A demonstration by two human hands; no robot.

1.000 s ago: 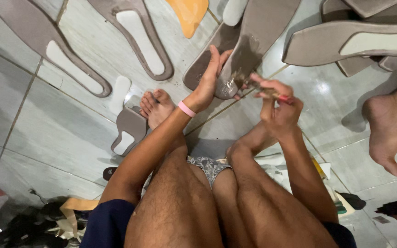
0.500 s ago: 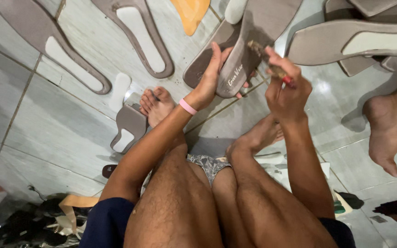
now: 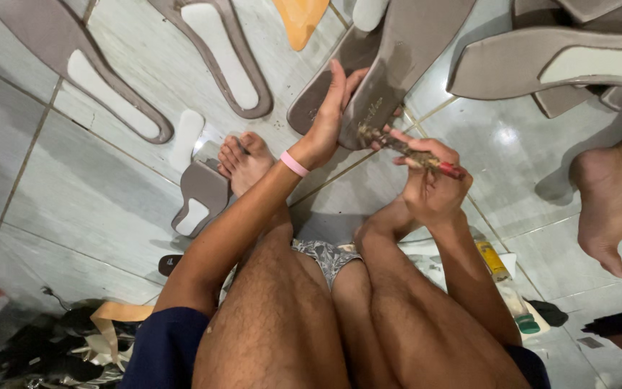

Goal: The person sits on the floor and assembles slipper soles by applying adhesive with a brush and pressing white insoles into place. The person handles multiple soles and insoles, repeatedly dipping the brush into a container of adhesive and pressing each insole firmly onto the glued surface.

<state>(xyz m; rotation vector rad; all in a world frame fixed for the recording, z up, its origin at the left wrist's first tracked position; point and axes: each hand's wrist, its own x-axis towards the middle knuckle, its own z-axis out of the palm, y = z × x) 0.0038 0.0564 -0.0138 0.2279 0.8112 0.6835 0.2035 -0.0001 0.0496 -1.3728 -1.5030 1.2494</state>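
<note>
Long grey-brown leather shoe sole (image 3: 397,65), glue-smeared, clamped in left hand (image 3: 329,119); right hand (image 3: 430,180) gripping grimy red-handled brush (image 3: 412,153).

Pale tiled floor (image 3: 95,187) carries grey shoe soles (image 3: 214,54), white insole pieces (image 3: 185,138), a small bottle (image 3: 502,277).

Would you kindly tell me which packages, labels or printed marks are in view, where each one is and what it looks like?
Stamped mark: on the grey-brown shoe sole steadied by the left hand; small, pale, slanted.
Yellow squeeze bottle: lying on the tiled floor beside the right forearm; green cap, its label too blurred to describe.
The right hand holds a glue-caked, red-handled brush with no label.
No signs or screens.
</note>
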